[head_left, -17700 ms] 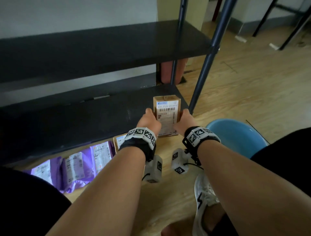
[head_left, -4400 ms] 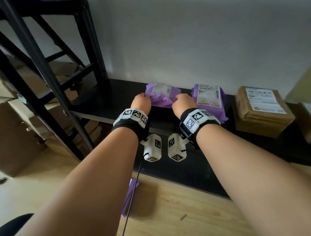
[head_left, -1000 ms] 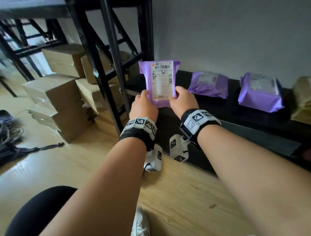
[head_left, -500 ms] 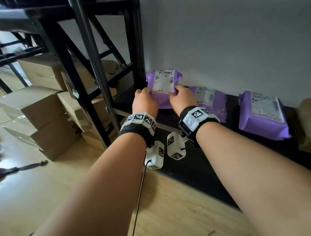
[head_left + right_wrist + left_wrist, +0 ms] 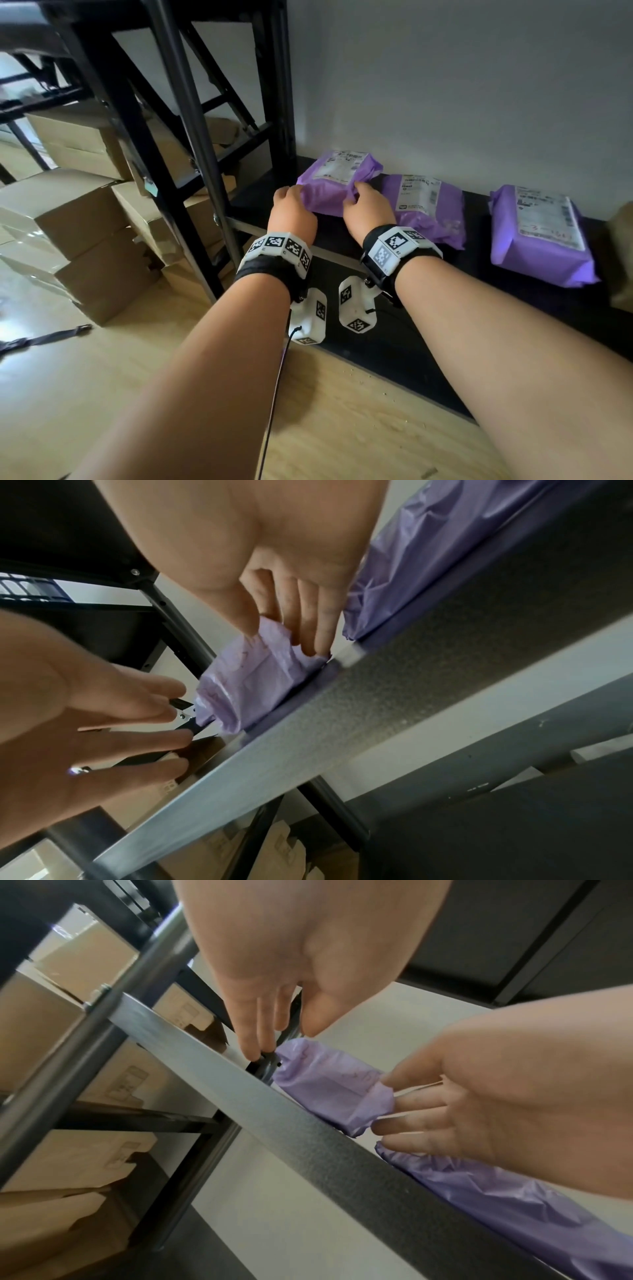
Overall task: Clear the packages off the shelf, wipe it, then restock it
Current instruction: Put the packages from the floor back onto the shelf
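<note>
The purple package (image 5: 337, 178) lay in the back left corner of the shelf (image 5: 496, 301), long axis running away toward the wall (image 5: 445, 85), the right hand (image 5: 370, 209) pinching its near right corner and the left hand (image 5: 291, 214), fingers straight and empty, just beside its near left corner.

right hand (image 5: 270, 561): thumb and fingers pinch purple package (image 5: 253, 680) end | left hand (image 5: 68, 710): fingers straight, beside other end | package on shelf (image 5: 359, 731)
</note>
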Action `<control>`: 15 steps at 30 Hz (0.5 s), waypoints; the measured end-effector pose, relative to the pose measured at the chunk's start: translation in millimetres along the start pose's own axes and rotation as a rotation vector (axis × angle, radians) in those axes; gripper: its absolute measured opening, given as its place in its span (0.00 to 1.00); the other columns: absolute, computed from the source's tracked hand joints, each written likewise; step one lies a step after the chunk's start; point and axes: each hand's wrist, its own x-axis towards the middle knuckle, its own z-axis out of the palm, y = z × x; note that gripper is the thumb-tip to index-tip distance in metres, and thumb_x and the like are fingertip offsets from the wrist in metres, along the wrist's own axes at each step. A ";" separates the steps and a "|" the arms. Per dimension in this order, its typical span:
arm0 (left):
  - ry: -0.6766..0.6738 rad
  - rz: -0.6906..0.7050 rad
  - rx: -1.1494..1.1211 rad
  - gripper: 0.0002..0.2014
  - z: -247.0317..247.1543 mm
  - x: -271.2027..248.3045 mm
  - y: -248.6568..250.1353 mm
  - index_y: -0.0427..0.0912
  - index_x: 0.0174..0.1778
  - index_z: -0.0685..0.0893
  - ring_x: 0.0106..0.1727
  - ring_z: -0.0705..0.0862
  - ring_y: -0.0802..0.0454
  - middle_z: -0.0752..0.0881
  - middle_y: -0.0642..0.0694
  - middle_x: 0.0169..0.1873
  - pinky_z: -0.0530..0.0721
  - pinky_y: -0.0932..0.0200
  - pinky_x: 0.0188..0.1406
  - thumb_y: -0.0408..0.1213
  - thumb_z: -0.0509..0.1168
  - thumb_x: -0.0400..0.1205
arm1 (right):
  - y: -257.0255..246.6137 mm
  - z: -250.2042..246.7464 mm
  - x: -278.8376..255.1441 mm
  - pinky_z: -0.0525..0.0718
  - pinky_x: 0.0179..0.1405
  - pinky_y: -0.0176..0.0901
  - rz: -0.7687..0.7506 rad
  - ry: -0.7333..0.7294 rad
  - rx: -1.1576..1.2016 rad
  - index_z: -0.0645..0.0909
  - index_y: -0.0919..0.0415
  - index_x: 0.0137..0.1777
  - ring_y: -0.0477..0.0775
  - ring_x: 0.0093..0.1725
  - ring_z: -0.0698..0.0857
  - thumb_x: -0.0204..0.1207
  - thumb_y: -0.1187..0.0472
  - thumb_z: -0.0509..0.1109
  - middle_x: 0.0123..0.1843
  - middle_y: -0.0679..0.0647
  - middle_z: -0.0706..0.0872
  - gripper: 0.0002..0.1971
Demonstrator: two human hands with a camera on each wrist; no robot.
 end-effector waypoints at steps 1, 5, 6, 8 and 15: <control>-0.004 -0.025 -0.001 0.26 -1.8 -2.4 -2.6 0.42 0.78 0.69 0.72 0.75 0.43 0.62 0.44 0.80 0.76 0.54 0.68 0.25 0.56 0.82 | -0.9 0.7 -2.8 0.78 0.59 0.47 -0.001 0.030 0.010 0.74 0.62 0.72 0.64 0.64 0.82 0.83 0.61 0.58 0.66 0.63 0.81 0.18; 0.060 -0.038 -0.014 0.25 -10.4 -16.5 -20.1 0.45 0.77 0.70 0.72 0.75 0.43 0.65 0.44 0.78 0.75 0.58 0.63 0.27 0.54 0.83 | -8.6 1.2 -17.7 0.81 0.54 0.51 -0.027 0.186 0.050 0.76 0.64 0.66 0.63 0.61 0.83 0.80 0.65 0.61 0.65 0.62 0.80 0.15; 0.076 -0.052 -0.009 0.24 -11.6 -20.8 -27.2 0.45 0.77 0.71 0.71 0.76 0.43 0.66 0.43 0.77 0.75 0.58 0.62 0.27 0.54 0.83 | -11.0 2.0 -22.7 0.80 0.52 0.51 -0.047 0.212 0.075 0.77 0.64 0.64 0.63 0.60 0.83 0.80 0.66 0.61 0.63 0.62 0.80 0.14; 0.105 -0.092 0.000 0.23 -12.2 -30.1 -45.9 0.45 0.75 0.74 0.68 0.78 0.42 0.70 0.43 0.74 0.75 0.57 0.60 0.29 0.53 0.83 | -15.1 7.6 -35.0 0.80 0.51 0.50 -0.090 0.209 0.123 0.79 0.64 0.60 0.62 0.57 0.84 0.79 0.67 0.60 0.60 0.60 0.83 0.12; 0.052 -0.256 0.097 0.22 -7.0 -60.8 -130.8 0.47 0.70 0.79 0.65 0.80 0.40 0.79 0.42 0.68 0.77 0.55 0.55 0.29 0.55 0.81 | -9.9 61.9 -82.5 0.76 0.39 0.43 -0.155 -0.028 0.117 0.79 0.54 0.45 0.57 0.42 0.81 0.77 0.64 0.59 0.44 0.53 0.87 0.08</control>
